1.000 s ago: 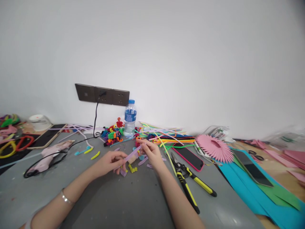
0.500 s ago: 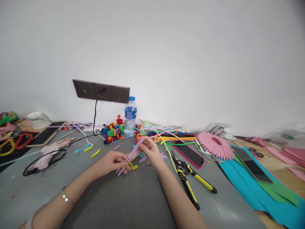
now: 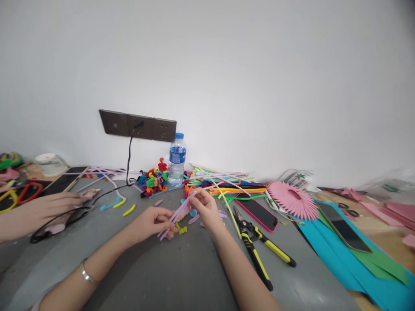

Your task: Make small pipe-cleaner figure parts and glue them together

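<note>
Between my two hands a few light purple pipe cleaners [image 3: 180, 211] slant up to the right. The fingers of my left hand [image 3: 159, 223] are closed on their lower part. My right hand [image 3: 203, 206] pinches their upper end. Just beyond and below my fingers lie a twisted yellow-green piece [image 3: 181, 229], small blue pieces [image 3: 193, 212] and short purple pieces [image 3: 194, 219] on the grey table mat [image 3: 155, 268]. Part of what lies behind my fingers is hidden.
Another person's hand [image 3: 61, 203] reaches in from the left over a pink glue gun [image 3: 56, 226]. Yellow-black pliers [image 3: 256, 237] and a pink-cased phone [image 3: 259, 214] lie right. Behind stand a water bottle [image 3: 177, 162] and colourful pipe cleaners [image 3: 240, 188].
Another person's hand has come in from the left and now covers part of the glue gun. My own hands have barely moved and still hold the purple pipe cleaners.
</note>
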`<move>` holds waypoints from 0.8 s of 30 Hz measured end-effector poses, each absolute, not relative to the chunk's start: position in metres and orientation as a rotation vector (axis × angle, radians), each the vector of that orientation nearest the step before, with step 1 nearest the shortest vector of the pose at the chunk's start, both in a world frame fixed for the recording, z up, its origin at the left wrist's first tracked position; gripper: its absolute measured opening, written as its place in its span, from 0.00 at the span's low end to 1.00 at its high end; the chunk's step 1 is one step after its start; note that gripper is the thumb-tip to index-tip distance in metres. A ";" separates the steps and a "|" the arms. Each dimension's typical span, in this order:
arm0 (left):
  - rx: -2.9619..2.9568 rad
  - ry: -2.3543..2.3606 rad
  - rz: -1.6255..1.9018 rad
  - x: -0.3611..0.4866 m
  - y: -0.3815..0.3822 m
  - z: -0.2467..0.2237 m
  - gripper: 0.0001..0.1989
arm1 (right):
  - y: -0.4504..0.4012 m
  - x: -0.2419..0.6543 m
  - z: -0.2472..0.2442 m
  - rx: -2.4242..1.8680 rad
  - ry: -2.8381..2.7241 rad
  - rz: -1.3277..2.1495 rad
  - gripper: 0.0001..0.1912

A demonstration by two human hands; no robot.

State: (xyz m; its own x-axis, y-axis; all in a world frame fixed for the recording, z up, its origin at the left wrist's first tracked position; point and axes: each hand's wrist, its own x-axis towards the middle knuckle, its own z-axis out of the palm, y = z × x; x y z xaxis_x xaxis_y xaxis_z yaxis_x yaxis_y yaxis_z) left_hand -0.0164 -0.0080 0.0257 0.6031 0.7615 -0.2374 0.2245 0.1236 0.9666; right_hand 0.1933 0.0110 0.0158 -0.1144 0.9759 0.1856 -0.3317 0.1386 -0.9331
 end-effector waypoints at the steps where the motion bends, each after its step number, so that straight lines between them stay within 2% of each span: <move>1: 1.419 0.871 0.493 -0.015 -0.009 0.027 0.18 | 0.011 0.193 0.015 -0.773 -1.143 1.328 0.15; 6: 1.408 0.793 0.553 -0.010 -0.015 0.037 0.19 | 0.009 0.194 0.013 -0.776 -1.231 1.344 0.14; 16: 1.573 0.961 0.709 -0.025 -0.002 0.031 0.21 | 0.008 0.195 0.015 -0.767 -1.136 1.357 0.15; 24: 1.531 1.123 0.846 -0.033 0.007 0.030 0.18 | 0.006 0.195 0.021 -0.643 -1.014 1.416 0.14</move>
